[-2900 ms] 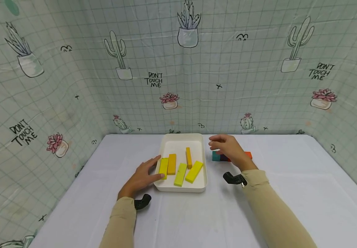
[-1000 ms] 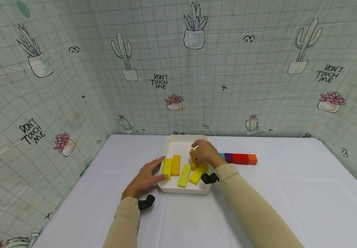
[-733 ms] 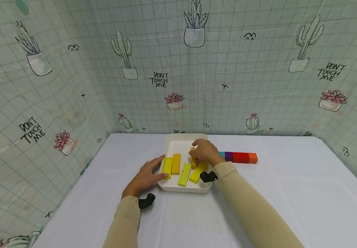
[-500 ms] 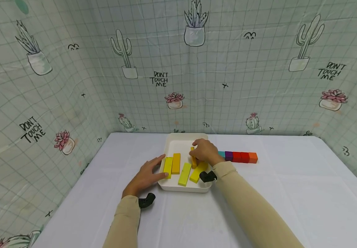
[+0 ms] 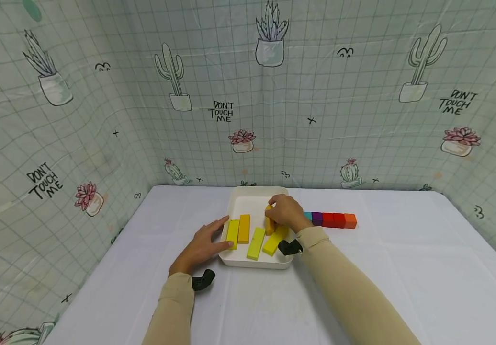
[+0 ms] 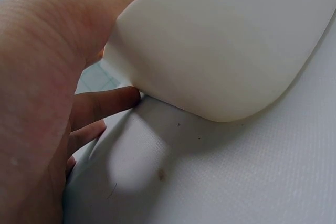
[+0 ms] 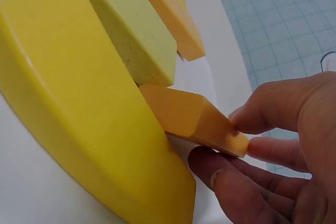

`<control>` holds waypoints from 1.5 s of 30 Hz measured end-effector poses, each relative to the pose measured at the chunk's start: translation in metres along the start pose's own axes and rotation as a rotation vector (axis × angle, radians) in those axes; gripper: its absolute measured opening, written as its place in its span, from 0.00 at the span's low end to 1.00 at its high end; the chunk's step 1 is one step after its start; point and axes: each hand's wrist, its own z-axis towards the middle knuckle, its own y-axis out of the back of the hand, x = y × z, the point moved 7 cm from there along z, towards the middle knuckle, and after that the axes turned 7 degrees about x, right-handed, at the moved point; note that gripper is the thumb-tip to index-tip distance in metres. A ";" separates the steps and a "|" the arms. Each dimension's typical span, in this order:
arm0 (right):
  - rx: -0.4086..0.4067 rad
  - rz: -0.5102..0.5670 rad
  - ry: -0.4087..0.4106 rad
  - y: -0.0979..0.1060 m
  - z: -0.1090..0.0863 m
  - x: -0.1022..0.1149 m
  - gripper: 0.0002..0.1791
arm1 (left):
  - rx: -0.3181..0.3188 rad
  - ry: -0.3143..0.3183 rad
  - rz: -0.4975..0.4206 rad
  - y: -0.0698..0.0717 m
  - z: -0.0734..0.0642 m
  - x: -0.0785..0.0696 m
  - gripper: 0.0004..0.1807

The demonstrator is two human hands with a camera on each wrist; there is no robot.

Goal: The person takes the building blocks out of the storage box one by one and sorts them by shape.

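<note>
A white tray [image 5: 252,263] lies on the table with several long flat blocks in it. My left hand [image 5: 202,244] holds its left rim, thumb over the edge; in the left wrist view a finger touches the outer wall [image 6: 199,72]. Inside the tray, my right hand [image 5: 287,211] pinches one end of an orange-yellow block [image 7: 181,114], which leans to one side in the right wrist view. Close beside that block are a yellow block [image 7: 100,108] and a yellow-green block [image 5: 255,243]. Another yellow block [image 5: 232,231] and an orange-yellow one [image 5: 243,229] sit by my left hand.
Right of the tray, a row of cubes stands on the white table: teal [image 5: 307,215], purple [image 5: 317,219], two red [image 5: 333,220] and orange [image 5: 350,221]. Behind rises a patterned cloth backdrop [image 5: 312,148]. Wrist cameras [image 5: 204,280] stick out below both hands.
My right hand moved left from above the cubes into the tray and took hold of the narrow orange-yellow block. Since then the block has turned, showing a wider face. My left hand stayed put.
</note>
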 end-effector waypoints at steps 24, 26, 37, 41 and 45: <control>-0.001 0.529 0.045 0.008 -0.004 -0.017 0.24 | 0.000 0.015 -0.004 0.000 0.000 -0.002 0.44; -0.016 0.582 0.044 0.008 -0.004 -0.020 0.24 | -0.002 0.017 -0.006 -0.001 0.000 -0.002 0.44; -0.062 0.775 0.069 0.008 -0.015 -0.032 0.26 | -0.006 0.009 0.001 -0.002 -0.001 -0.001 0.44; -0.081 0.822 0.091 0.012 -0.022 -0.034 0.25 | -0.008 0.009 -0.004 -0.002 0.000 -0.001 0.44; -0.087 0.835 0.105 0.015 -0.029 -0.035 0.25 | -0.007 0.013 -0.003 -0.003 0.000 -0.001 0.44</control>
